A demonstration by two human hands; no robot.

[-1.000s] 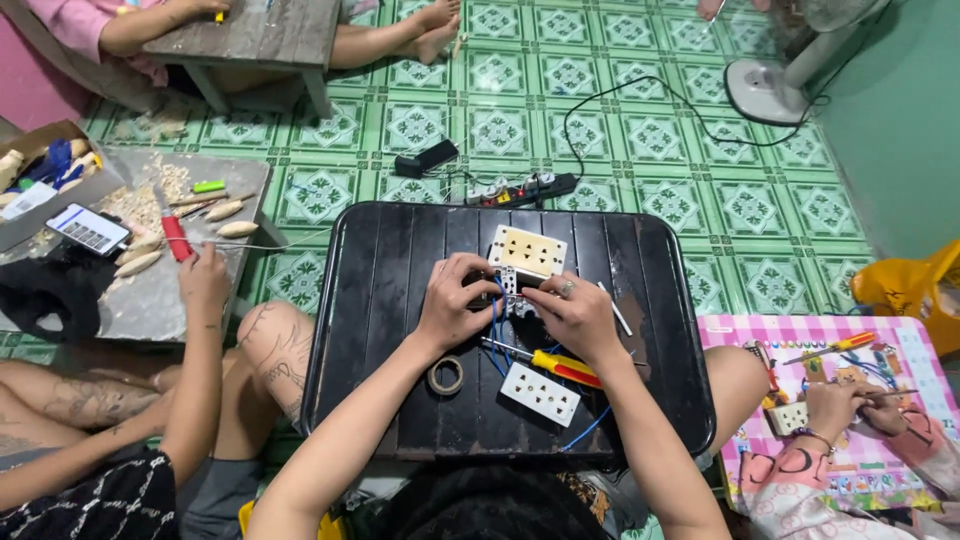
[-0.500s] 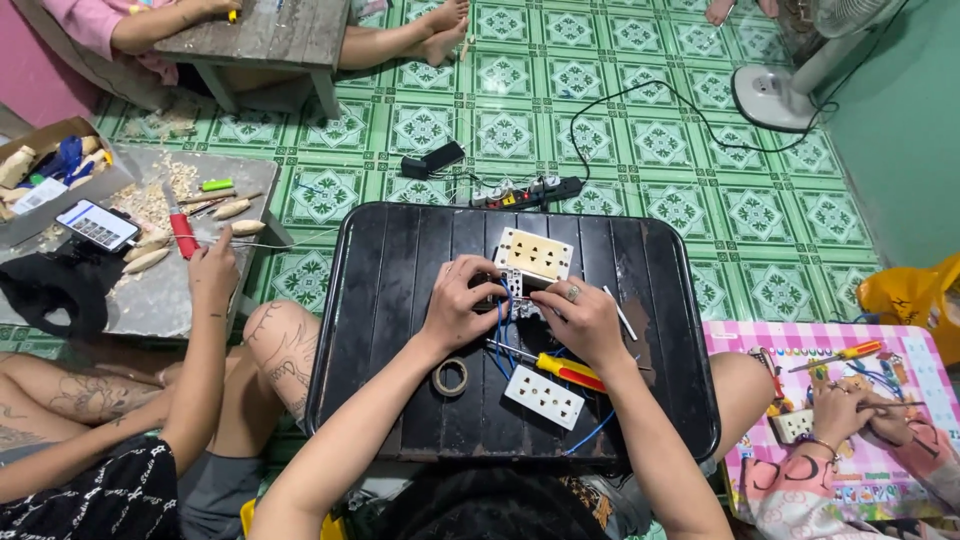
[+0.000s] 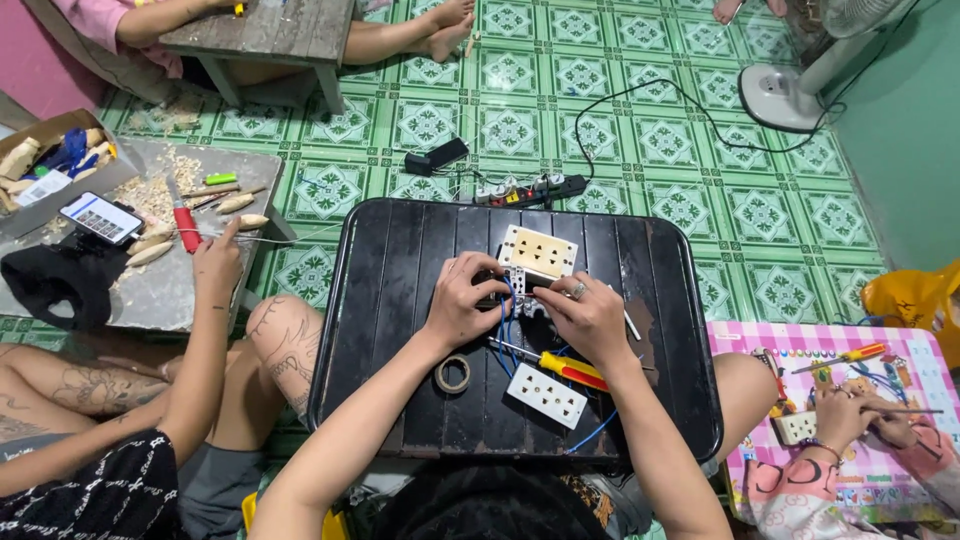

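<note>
On a low black table (image 3: 400,330), my left hand (image 3: 462,298) and my right hand (image 3: 588,318) together grip a small socket part (image 3: 516,285) with blue wires (image 3: 506,322) hanging from it. A cream socket plate (image 3: 538,251) lies just beyond my fingers. A yellow and red screwdriver (image 3: 565,367) rests below my right hand, beside a white socket plate (image 3: 546,394). A roll of tape (image 3: 452,374) lies by my left wrist. A ring shows on my right hand.
A black power strip (image 3: 530,189) and adapter (image 3: 436,157) lie on the green tiled floor beyond the table. A fan (image 3: 800,80) stands far right. A person at left reaches to a grey board (image 3: 150,280) holding a phone (image 3: 100,217). Another person's hands (image 3: 850,415) work on a pink table at right.
My hands stay on the socket part with only slight finger shifts. The view has tilted a little, so the table sits lower in frame.
</note>
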